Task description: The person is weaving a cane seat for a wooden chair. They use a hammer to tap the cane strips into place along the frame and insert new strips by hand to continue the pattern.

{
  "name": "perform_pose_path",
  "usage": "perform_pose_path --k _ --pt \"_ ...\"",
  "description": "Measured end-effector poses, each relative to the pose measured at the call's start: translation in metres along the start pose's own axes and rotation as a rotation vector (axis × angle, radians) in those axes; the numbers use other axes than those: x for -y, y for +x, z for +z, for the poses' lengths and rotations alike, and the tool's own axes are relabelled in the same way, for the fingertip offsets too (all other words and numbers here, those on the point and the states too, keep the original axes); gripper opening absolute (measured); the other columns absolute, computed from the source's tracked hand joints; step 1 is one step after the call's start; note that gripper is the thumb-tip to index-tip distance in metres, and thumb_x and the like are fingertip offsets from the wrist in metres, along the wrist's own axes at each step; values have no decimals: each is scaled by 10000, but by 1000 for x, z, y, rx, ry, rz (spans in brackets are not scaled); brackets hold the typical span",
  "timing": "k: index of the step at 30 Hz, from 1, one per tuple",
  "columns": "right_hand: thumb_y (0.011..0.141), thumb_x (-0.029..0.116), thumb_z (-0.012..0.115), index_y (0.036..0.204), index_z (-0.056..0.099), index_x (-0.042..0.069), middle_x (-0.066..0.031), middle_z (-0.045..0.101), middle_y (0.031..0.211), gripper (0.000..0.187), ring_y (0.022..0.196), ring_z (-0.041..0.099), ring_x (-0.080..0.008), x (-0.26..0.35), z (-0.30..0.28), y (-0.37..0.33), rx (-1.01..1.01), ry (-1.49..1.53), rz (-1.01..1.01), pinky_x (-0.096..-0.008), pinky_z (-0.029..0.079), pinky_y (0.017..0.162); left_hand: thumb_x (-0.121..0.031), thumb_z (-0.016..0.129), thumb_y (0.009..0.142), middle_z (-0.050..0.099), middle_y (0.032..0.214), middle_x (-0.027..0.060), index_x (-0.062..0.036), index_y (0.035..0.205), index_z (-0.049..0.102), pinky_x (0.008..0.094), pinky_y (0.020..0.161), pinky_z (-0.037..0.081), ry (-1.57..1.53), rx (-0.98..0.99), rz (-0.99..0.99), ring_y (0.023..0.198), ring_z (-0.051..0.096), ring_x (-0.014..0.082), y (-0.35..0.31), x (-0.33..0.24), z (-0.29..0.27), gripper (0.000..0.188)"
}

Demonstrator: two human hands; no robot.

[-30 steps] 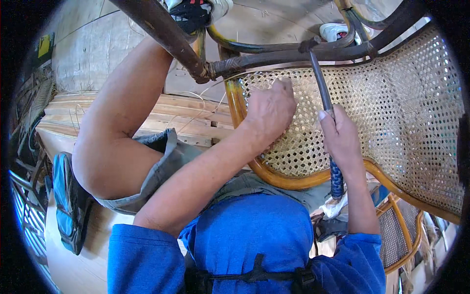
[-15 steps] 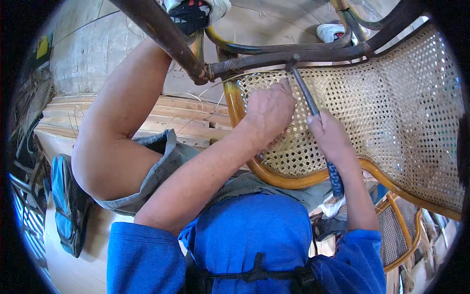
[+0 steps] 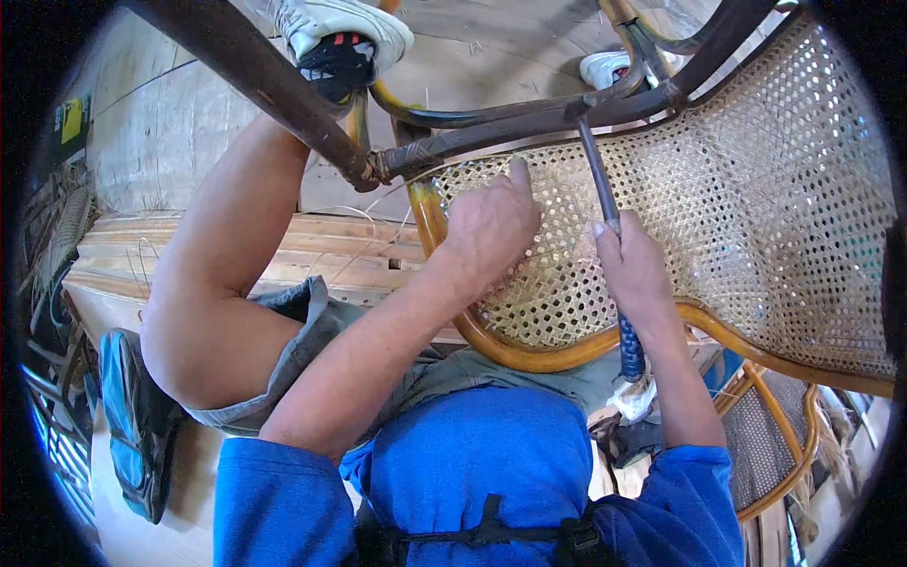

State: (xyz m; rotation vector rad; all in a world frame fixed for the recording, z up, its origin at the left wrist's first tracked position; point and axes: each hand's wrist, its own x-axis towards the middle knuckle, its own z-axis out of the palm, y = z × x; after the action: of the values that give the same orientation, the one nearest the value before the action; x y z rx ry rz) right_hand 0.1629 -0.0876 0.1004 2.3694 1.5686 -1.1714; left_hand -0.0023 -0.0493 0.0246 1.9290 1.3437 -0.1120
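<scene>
My right hand (image 3: 635, 265) grips a hammer (image 3: 599, 175) midway along its dark shaft. The patterned dark grip sticks out below my fist, and the small head is at the dark pole of the chair frame (image 3: 529, 128). Left of the hammer, my left hand (image 3: 493, 227) is against the woven cane panel (image 3: 586, 283). Its index finger stretches toward the panel's far edge, beside the pole, while the other fingers are curled under. Whatever they may hold is hidden. A glossy yellow-brown curved rattan pole (image 3: 529, 357) borders the panel on my side, lying over my lap.
A dark thick pole (image 3: 255, 85) slants across the upper left, over my bent leg (image 3: 227, 246). Wooden planks (image 3: 350, 246) lie beyond my thigh, with loose cane strands near them. A teal and black bag (image 3: 132, 425) lies at left. Another rattan piece (image 3: 770, 444) stands at lower right.
The chair and both hands appear shifted slightly left in the view. The hammer stands a little steeper, its head still at the dark pole. My left index finger now extends straighter.
</scene>
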Motion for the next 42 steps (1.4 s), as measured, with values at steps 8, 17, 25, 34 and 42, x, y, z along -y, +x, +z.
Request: perform_pose_path --k 8,17,25,34,42 --pt "919 303 504 860 498 -27 -253 586 677 335 676 612 -417 -2 -6 0 25 29 46 -475 460 606 -310 462 873 650 704 183 18 1297 369 446 555 515 57 85 35 627 651 328 11 2 -5 544" --pt "919 311 508 869 497 -28 -237 578 665 342 637 604 -398 -7 -4 -1 33 34 23 -460 452 577 -167 426 855 678 754 171 91 1324 367 394 586 531 163 170 85 699 685 270 13 -3 -20 539" --pt "924 297 499 846 492 -26 -213 568 632 332 602 599 -365 -2 -5 -2 36 27 46 -438 456 567 -191 457 852 670 704 143 106 1305 384 389 564 523 156 129 125 661 678 263 13 0 -17 547" --pt "928 291 485 876 510 -30 -214 597 672 327 633 620 -365 2 -7 -5 42 85 126 -446 467 584 -265 450 887 675 738 146 95 1289 403 392 590 522 127 113 118 687 677 267 15 2 -16 542" --pt "924 311 477 892 517 -34 -253 604 722 349 715 627 -399 0 -1 0 -7 -9 130 -465 476 656 -269 422 906 681 759 135 83 1328 370 381 613 526 140 182 110 713 680 256 15 0 -21 552"
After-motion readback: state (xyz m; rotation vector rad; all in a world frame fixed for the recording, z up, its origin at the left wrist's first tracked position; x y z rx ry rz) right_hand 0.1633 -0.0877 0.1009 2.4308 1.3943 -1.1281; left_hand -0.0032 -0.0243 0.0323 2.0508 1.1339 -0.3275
